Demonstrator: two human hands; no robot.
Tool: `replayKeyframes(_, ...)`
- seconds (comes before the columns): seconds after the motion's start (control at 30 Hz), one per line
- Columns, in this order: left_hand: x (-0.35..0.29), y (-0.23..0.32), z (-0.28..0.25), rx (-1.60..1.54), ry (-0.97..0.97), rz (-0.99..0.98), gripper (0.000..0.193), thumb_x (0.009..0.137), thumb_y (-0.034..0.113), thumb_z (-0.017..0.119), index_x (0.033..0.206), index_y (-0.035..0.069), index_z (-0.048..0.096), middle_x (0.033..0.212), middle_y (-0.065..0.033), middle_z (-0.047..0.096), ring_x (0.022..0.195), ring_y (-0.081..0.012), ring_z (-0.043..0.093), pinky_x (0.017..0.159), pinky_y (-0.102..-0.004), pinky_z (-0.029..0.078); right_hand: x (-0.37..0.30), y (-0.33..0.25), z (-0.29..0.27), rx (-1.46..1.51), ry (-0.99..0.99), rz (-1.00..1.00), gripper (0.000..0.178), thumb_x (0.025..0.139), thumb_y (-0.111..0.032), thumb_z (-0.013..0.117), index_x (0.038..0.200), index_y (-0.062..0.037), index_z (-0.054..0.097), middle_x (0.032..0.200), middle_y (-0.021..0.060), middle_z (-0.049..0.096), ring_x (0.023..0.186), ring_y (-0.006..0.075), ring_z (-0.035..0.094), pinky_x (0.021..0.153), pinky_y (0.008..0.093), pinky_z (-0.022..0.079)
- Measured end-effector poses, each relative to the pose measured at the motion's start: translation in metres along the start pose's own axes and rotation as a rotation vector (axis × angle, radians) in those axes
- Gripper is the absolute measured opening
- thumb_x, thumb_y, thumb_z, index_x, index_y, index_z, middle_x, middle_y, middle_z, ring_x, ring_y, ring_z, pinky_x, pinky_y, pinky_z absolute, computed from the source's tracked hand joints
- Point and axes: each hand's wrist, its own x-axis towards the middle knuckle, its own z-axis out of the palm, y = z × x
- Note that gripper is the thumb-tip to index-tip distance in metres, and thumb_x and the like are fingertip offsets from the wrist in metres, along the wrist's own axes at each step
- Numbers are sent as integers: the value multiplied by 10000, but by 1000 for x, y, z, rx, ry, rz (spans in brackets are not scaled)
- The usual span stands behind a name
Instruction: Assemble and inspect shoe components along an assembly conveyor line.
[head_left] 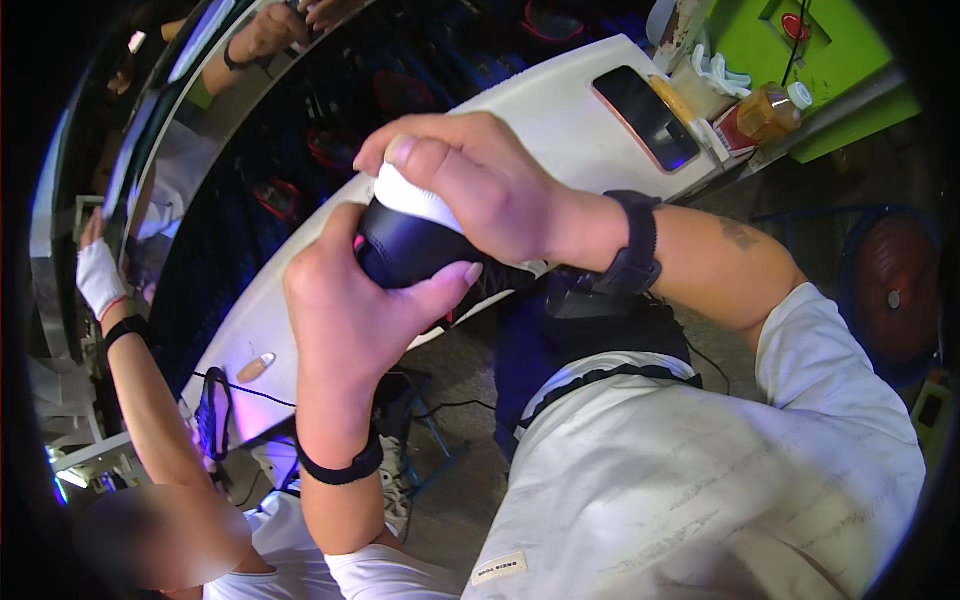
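Observation:
In front of my chest I hold a dark, rounded container (405, 240) with a white ribbed lid (420, 203). My left hand (350, 275) wraps around the dark body from below, its thumb pressed along the near side. Over the top, my right hand (485, 185) grips the white lid, the thumb lying across it. The lid sits on the body, tilted away from me. Whether it is loose or tight I cannot tell. My hands cover much of both parts.
A curved white table (560, 115) runs beneath my hands. On its right end lie a phone (645, 118) and a drink bottle (765, 115). A small brown-handled tool (256, 368) rests at the left. Another person's gloved hand (100, 280) reaches up at far left, beside a dark conveyor-like strip (290, 160).

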Motion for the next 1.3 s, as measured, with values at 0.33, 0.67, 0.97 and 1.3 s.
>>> replayKeyframes(0.33, -16, 15, 3, 90, 151, 176, 592, 526, 367, 961, 851, 43, 587, 622, -102, 619, 514, -293, 641, 506, -366, 517, -6, -16, -29, 30, -387, 103, 708, 988, -502, 448, 1417, 59, 487, 1344, 182, 582, 1278, 247, 535, 1122, 372, 375)
replayKeyframes(0.67, -55, 36, 27, 359, 232, 292, 789, 657, 533, 858, 1069, -95, 617, 705, -65, 629, 488, -184, 588, 465, -305, 431, -47, -29, -37, 143, -291, 142, 467, 868, -280, 614, 1176, 71, 615, 1170, 187, 649, 1106, 226, 611, 998, 352, 460)
replayKeyframes(0.97, -63, 31, 41, 353, 284, 342, 776, 701, 528, 828, 1056, -131, 624, 791, -110, 665, 494, -155, 552, 468, -280, 403, -56, -20, -36, 171, -171, 25, 387, 808, -251, 638, 1032, 64, 626, 1058, 218, 663, 1059, 348, 636, 1050, 535, 444)
replayKeyframes(1.3, -59, 37, 46, 349, 390, 265, 815, 669, 547, 866, 1066, -127, 635, 792, -97, 641, 511, -172, 543, 481, -299, 418, -43, -14, -36, 162, -208, -55, 452, 765, -177, 606, 1131, 90, 613, 1167, 261, 644, 1144, 337, 635, 1001, 418, 484)
